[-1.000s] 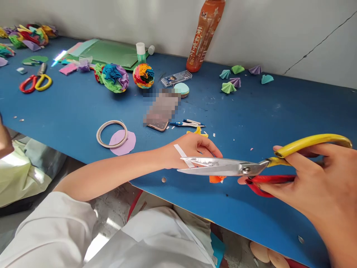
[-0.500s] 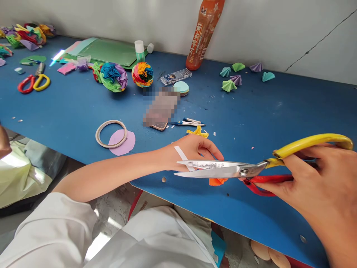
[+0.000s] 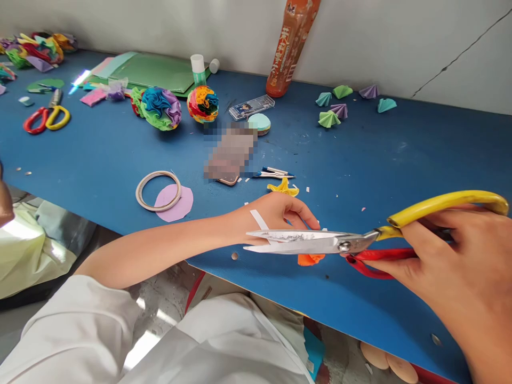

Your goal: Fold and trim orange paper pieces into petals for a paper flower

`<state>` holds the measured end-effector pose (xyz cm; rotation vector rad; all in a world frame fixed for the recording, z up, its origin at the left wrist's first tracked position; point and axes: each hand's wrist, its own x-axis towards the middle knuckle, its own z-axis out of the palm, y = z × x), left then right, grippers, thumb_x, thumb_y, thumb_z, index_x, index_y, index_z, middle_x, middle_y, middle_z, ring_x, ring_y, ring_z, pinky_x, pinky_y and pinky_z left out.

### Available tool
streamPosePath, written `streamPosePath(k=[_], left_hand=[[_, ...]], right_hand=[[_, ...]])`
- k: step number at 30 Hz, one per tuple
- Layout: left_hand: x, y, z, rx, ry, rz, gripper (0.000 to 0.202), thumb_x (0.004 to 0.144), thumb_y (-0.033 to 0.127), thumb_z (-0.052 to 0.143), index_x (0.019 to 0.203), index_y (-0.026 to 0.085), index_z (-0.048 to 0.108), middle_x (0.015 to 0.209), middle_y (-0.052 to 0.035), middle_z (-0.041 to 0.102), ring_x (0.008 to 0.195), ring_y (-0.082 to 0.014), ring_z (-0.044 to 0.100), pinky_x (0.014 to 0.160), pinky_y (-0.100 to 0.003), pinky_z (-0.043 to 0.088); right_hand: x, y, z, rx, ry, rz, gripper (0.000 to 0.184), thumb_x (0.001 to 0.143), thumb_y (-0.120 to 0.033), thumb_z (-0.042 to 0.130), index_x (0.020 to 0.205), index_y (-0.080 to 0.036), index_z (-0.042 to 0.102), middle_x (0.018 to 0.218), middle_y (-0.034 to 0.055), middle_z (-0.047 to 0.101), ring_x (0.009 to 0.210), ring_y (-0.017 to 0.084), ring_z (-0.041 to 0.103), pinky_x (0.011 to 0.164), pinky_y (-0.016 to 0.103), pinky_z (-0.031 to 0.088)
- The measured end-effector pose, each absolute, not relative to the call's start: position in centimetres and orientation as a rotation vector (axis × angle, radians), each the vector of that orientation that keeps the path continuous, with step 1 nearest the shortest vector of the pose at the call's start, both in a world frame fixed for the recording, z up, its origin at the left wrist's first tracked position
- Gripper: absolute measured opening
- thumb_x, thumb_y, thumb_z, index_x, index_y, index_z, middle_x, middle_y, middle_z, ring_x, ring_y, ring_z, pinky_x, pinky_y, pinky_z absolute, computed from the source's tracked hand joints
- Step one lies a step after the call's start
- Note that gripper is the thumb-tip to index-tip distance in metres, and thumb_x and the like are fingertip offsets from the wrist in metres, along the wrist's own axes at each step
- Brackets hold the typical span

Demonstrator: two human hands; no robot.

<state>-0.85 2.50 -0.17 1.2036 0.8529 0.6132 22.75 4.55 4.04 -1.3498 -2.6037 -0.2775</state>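
White tape strip (image 3: 259, 220) crosses left hand (image 3: 276, 213); fingers curled, cannot tell whether gripping. Right hand (image 3: 452, 256) grips parted yellow-and-red-handled scissors (image 3: 344, 246): best kept level, clear of skin.

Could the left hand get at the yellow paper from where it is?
Probably yes: the yellow paper lies just beyond the left hand, nothing visible between them, and the scissors cross its nearer side. What it may hold is hidden.
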Motion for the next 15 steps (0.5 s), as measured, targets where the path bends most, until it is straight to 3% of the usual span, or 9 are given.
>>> streamPosePath(k=[8,15], left_hand=[[-0.77,2.47,-0.41,1.255,0.857,0.609,0.020,0.072,0.019,0.071,0.090,0.011,0.065,0.068,0.0012,0.068,0.058,-0.0057,0.058,0.050,-0.017,0.038],[-0.83,2.46,-0.34,1.277,0.847,0.612,0.024,0.071,0.021,0.072,0.091,0.011,0.065,0.069,-0.0002,0.068,0.058,-0.0061,0.058,0.049,-0.017,0.038]], right_hand=[[22.16,4.57,4.01,-1.435,-2.414,0.029,0.029,0.060,-0.031,0.058,0.043,-0.020,0.036,0.038,-0.0009,0.034,0.040,0.010,0.027,0.046,0.028,0.023],[21.77,4.30,4.64,-1.434,-2.427,-0.002,0.031,0.060,-0.028,0.057,0.043,-0.020,0.033,0.037,-0.0014,0.033,0.039,0.010,0.025,0.046,0.029,0.021]])
